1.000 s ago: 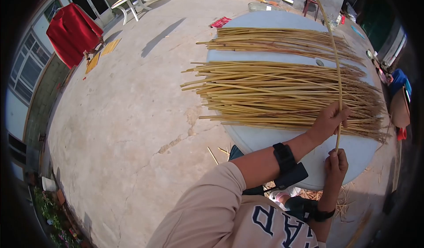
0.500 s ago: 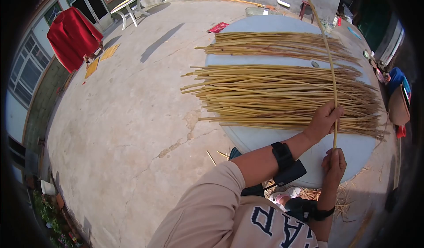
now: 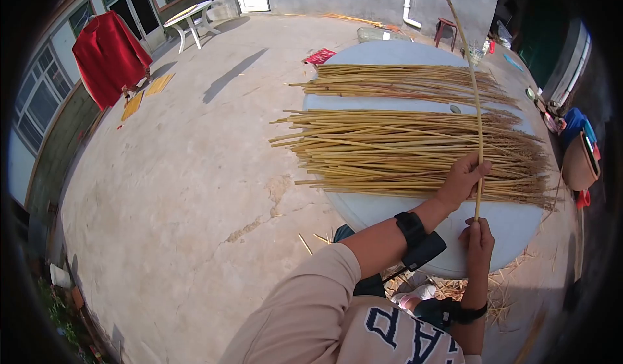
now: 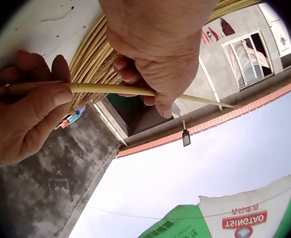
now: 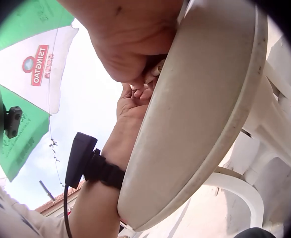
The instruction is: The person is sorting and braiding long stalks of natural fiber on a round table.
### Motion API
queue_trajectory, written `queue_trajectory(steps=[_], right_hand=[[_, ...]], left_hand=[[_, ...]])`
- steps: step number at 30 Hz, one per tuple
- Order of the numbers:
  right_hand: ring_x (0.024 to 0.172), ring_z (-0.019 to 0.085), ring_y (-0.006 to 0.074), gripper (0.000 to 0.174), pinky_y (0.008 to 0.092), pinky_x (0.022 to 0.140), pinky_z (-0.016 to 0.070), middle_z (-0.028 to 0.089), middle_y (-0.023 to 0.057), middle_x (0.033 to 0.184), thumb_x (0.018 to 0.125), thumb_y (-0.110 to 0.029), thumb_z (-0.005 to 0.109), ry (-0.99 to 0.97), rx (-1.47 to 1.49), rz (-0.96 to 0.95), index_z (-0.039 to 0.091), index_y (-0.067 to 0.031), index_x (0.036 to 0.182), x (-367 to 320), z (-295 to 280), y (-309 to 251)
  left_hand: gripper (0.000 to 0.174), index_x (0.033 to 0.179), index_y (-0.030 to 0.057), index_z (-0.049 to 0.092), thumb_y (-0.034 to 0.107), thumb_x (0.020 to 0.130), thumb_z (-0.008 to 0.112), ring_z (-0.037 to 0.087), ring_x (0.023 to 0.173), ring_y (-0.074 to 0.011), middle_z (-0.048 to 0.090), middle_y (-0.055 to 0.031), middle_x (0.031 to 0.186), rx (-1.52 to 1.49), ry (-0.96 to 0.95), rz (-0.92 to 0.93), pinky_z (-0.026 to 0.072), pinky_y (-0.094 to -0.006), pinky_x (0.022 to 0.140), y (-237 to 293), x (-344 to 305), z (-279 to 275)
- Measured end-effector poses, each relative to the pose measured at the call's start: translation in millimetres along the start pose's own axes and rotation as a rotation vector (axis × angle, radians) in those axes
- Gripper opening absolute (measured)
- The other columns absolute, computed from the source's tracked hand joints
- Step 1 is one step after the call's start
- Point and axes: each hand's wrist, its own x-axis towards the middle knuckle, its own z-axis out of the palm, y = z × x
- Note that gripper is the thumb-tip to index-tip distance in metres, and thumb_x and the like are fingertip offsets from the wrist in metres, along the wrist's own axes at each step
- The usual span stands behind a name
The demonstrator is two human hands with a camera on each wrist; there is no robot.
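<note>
A long, thin, yellowish stalk stands nearly upright in the head view, its upper end leaving the frame. My left hand grips it partway up, fingers curled round it. Just below, my right hand pinches its lower end between thumb and fingers. In the left wrist view the stalk runs across between both hands. Behind them a thick row of similar stalks with feathery brown tips lies on the round pale table. The table's underside hides part of the right wrist view.
A thinner row of stalks lies farther back, with a small grey stone-like object between the rows. Cut scraps litter the ground below the table. At the right edge stand a basket-like container and blue items.
Both hands and the stalk have shifted slightly left over the table, holding the same grip. The head view has tilted up, showing more of the far wall. The rows of stalks look undisturbed.
</note>
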Motion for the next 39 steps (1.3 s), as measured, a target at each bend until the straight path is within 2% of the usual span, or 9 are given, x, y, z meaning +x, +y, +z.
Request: queue_trajectory(steps=[2, 9, 15, 19, 25, 31, 36, 37, 39], right_hand=[[0.051, 0.039, 0.0045, 0.019, 0.0196, 0.048, 0.0323, 0.050, -0.0001, 0.059, 0.091, -0.017, 0.041, 0.021, -0.009, -0.006, 0.053, -0.0024, 0.087, -1, 0, 0], [0.058, 0.040, 0.0062, 0.024, 0.0210, 0.053, 0.0338, 0.046, 0.0000, 0.061, 0.090, -0.018, 0.042, 0.096, 0.018, -0.072, 0.052, -0.0010, 0.077, 1, 2, 19], [0.059, 0.043, 0.0075, 0.026, 0.0218, 0.054, 0.0351, 0.048, 0.0013, 0.060, 0.090, -0.020, 0.044, 0.105, 0.060, -0.077, 0.054, -0.0005, 0.074, -1, -3, 15], [0.055, 0.046, 0.0073, 0.025, 0.0223, 0.053, 0.0380, 0.050, 0.0021, 0.056, 0.089, -0.019, 0.046, 0.108, 0.101, -0.047, 0.056, -0.0009, 0.074, 0, -5, 19], [0.055, 0.045, 0.0075, 0.030, 0.0222, 0.054, 0.0366, 0.050, 0.0012, 0.057, 0.090, -0.025, 0.045, 0.131, 0.179, -0.012, 0.056, -0.0016, 0.074, 0, -7, 24], [0.056, 0.044, 0.0069, 0.030, 0.0224, 0.053, 0.0361, 0.050, 0.0004, 0.059, 0.090, -0.024, 0.045, 0.121, 0.254, -0.003, 0.054, -0.0025, 0.072, 5, -7, 33], [0.052, 0.038, 0.0029, 0.027, 0.0179, 0.048, 0.0294, 0.046, -0.0023, 0.058, 0.090, -0.023, 0.045, 0.071, 0.455, 0.115, 0.053, -0.0052, 0.071, 1, -10, 17], [0.051, 0.038, 0.0025, 0.026, 0.0175, 0.048, 0.0296, 0.046, -0.0027, 0.058, 0.090, -0.023, 0.046, 0.116, 0.443, 0.155, 0.052, -0.0059, 0.071, 2, -9, 18], [0.050, 0.038, 0.0017, 0.026, 0.0166, 0.046, 0.0290, 0.044, -0.0041, 0.057, 0.090, -0.024, 0.046, 0.114, 0.459, 0.157, 0.050, -0.0082, 0.069, 2, -10, 17]], left_hand=[[0.023, 0.076, 0.0068, 0.048, 0.027, 0.086, 0.055, 0.036, 0.034, -0.0033, 0.043, 0.0027, 0.049, -0.019, -0.003, -0.001, 0.0267, -0.0184, 0.031, 0, 0, 1], [0.020, 0.080, 0.0067, 0.049, 0.025, 0.087, 0.055, 0.037, 0.036, -0.0034, 0.044, 0.0026, 0.051, 0.039, -0.004, -0.003, 0.0281, -0.0188, 0.032, 1, -2, -1], [0.024, 0.088, 0.0032, 0.052, 0.026, 0.091, 0.046, 0.038, 0.038, -0.0033, 0.049, -0.0005, 0.052, 0.085, 0.043, -0.102, 0.0277, -0.0185, 0.034, -3, -3, 1], [0.025, 0.088, 0.0027, 0.052, 0.027, 0.090, 0.046, 0.038, 0.038, -0.0041, 0.053, -0.0044, 0.055, 0.241, 0.069, -0.052, 0.0272, -0.0174, 0.033, 0, -4, 4], [0.022, 0.088, 0.0031, 0.052, 0.025, 0.090, 0.048, 0.038, 0.037, -0.0057, 0.055, -0.0069, 0.056, 0.216, 0.058, -0.021, 0.0276, -0.0177, 0.033, -5, -4, 4], [0.021, 0.088, 0.0031, 0.052, 0.024, 0.090, 0.048, 0.039, 0.037, -0.0059, 0.055, -0.0073, 0.056, 0.193, 0.066, 0.017, 0.0283, -0.0175, 0.033, -5, -5, 3], [0.022, 0.093, 0.0034, 0.050, 0.024, 0.091, 0.045, 0.040, 0.040, -0.0048, 0.054, -0.0046, 0.057, 0.231, -0.024, 0.061, 0.0308, -0.0167, 0.036, -7, -5, -1], [0.021, 0.093, 0.0031, 0.049, 0.024, 0.092, 0.044, 0.040, 0.040, -0.0048, 0.053, -0.0037, 0.057, 0.260, -0.022, 0.054, 0.0307, -0.0170, 0.036, -1, -8, 4], [0.018, 0.093, 0.0030, 0.048, 0.021, 0.091, 0.044, 0.040, 0.040, -0.0044, 0.052, -0.0026, 0.057, 0.156, -0.056, 0.080, 0.0307, -0.0176, 0.036, -8, -5, 1]])
